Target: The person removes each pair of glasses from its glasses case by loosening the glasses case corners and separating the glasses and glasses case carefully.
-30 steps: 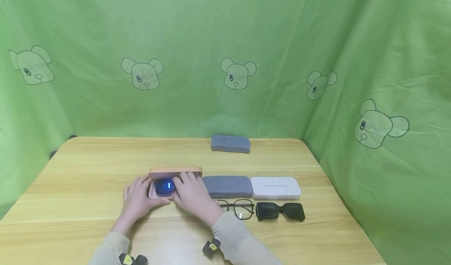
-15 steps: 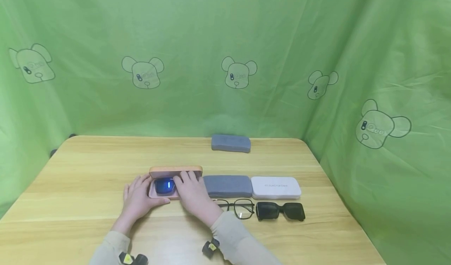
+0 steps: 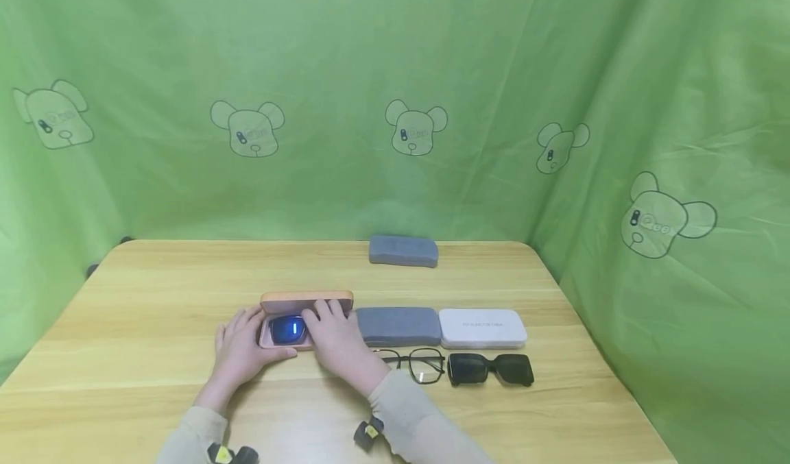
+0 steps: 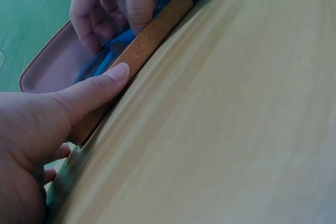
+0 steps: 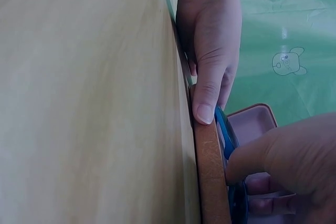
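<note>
An orange-brown glasses case (image 3: 274,305) stands open on the table with its lid raised at the back. Inside its pink lining lie sunglasses (image 3: 287,329) with dark blue lenses; their blue frame (image 5: 224,132) shows in the right wrist view. My left hand (image 3: 242,351) holds the case at its left end, thumb along the front wall (image 4: 149,35). My right hand (image 3: 341,340) reaches into the right half, its thumb and curled fingers around the sunglasses' bridge area. That hand covers the right lens in the head view.
Right of the case are a grey glasses case (image 3: 399,326) and a white one (image 3: 483,328), both closed. In front of them lie black-framed eyeglasses (image 3: 426,366) and black sunglasses (image 3: 490,369). Another grey case (image 3: 403,251) sits near the table's back edge, before a green curtain (image 3: 333,197).
My right hand's thumb has shifted slightly, baring more of the case's front edge. My left hand and the case have stayed in place.
</note>
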`<state>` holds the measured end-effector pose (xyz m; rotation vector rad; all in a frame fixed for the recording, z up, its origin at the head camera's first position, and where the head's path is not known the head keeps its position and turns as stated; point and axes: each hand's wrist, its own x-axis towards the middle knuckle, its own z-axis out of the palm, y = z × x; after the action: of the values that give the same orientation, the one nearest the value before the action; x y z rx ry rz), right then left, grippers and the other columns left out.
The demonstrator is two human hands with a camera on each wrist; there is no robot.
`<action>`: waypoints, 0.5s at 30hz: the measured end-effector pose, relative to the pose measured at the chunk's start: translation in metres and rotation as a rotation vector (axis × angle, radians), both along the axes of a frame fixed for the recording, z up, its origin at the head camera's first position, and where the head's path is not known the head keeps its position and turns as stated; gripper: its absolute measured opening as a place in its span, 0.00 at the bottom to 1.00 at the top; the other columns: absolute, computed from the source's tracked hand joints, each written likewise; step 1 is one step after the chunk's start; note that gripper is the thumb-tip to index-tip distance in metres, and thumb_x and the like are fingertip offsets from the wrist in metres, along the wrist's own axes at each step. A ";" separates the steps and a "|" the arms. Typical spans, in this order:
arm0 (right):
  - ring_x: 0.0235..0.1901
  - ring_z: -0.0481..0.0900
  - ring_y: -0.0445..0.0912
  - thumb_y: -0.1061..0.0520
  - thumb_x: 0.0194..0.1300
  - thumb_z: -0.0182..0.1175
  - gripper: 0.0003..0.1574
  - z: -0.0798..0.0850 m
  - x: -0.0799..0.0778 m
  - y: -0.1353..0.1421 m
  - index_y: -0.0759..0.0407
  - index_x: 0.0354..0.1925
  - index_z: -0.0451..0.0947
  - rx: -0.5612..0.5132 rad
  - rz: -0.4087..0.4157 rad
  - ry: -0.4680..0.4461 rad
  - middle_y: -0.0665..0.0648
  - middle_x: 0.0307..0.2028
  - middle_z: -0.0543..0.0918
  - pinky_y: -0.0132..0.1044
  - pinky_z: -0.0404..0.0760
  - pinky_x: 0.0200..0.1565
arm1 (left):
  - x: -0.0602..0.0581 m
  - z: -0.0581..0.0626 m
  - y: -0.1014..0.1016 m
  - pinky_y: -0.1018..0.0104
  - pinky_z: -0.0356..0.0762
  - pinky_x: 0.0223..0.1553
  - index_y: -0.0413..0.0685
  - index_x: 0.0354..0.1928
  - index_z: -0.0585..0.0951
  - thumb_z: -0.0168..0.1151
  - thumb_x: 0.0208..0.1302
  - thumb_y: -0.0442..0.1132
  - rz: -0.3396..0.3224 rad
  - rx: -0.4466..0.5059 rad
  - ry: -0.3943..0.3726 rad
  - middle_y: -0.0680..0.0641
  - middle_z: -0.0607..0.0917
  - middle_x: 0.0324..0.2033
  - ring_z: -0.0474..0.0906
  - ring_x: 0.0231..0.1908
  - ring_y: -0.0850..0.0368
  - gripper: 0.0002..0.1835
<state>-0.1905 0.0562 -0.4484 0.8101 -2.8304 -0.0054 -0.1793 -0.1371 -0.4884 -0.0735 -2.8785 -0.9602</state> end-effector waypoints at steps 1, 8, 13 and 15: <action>0.53 0.69 0.49 0.58 0.61 0.60 0.24 0.000 0.000 0.000 0.49 0.57 0.71 0.003 0.001 -0.005 0.52 0.51 0.73 0.56 0.82 0.50 | 0.000 0.000 0.000 0.25 0.33 0.68 0.40 0.70 0.65 0.74 0.37 0.68 0.000 0.000 0.000 0.33 0.64 0.70 0.49 0.71 0.28 0.60; 0.54 0.69 0.49 0.58 0.60 0.62 0.27 -0.001 -0.001 0.001 0.48 0.58 0.71 -0.003 0.015 -0.010 0.52 0.51 0.73 0.55 0.82 0.50 | 0.001 0.000 0.000 0.26 0.32 0.68 0.39 0.69 0.65 0.74 0.38 0.68 0.001 0.002 -0.012 0.33 0.63 0.70 0.48 0.71 0.28 0.60; 0.53 0.73 0.50 0.55 0.61 0.62 0.27 -0.003 -0.001 0.003 0.48 0.58 0.71 -0.015 0.020 0.001 0.52 0.51 0.75 0.56 0.81 0.51 | 0.000 -0.001 0.000 0.25 0.31 0.68 0.39 0.69 0.65 0.73 0.37 0.69 0.000 0.000 -0.013 0.33 0.63 0.70 0.48 0.71 0.29 0.60; 0.52 0.74 0.50 0.54 0.62 0.62 0.26 -0.003 -0.001 0.003 0.47 0.59 0.71 -0.021 0.019 0.003 0.52 0.50 0.77 0.55 0.81 0.50 | 0.000 -0.001 0.000 0.25 0.31 0.68 0.39 0.69 0.65 0.73 0.37 0.69 0.000 -0.002 -0.014 0.34 0.63 0.70 0.49 0.71 0.29 0.60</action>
<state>-0.1915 0.0595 -0.4516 0.8317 -2.8146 0.0251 -0.1794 -0.1374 -0.4896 -0.0676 -2.8922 -0.9621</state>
